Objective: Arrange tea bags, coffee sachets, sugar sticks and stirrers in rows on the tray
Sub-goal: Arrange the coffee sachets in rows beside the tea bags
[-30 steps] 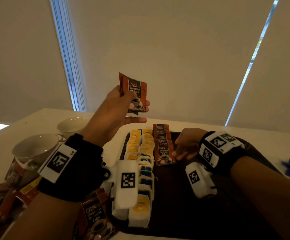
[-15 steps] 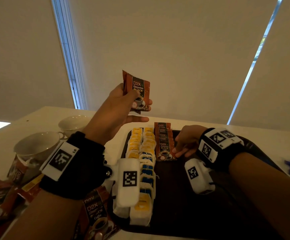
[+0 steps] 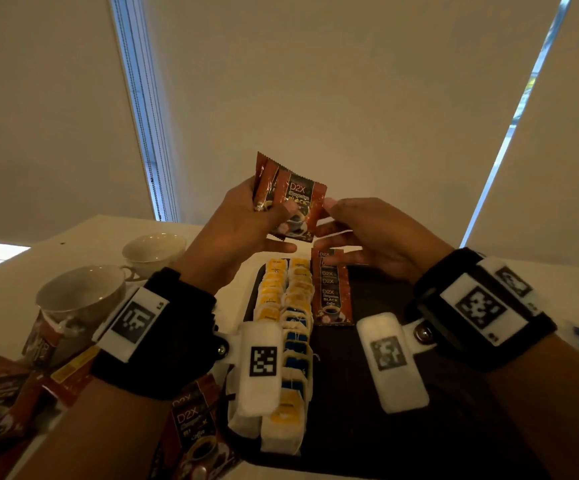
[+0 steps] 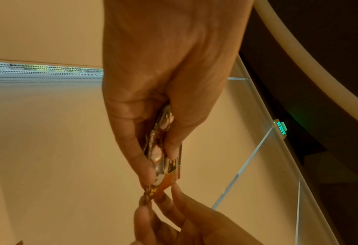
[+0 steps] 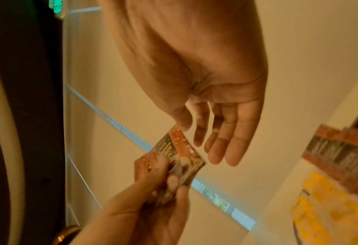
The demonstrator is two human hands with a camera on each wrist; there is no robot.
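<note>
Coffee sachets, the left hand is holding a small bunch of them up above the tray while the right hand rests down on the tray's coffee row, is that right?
Not quite. The left hand does hold the coffee sachets above the tray, but the right hand is raised beside them, fingers straight, its thumb at the front sachet's edge. The head view shows it; the coffee row lies untouched below.

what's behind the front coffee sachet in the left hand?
More sachets of the same kind are fanned behind the front coffee sachet held by the left hand. At least two edges show; the exact count is hidden by the front one and the fingers.
</note>
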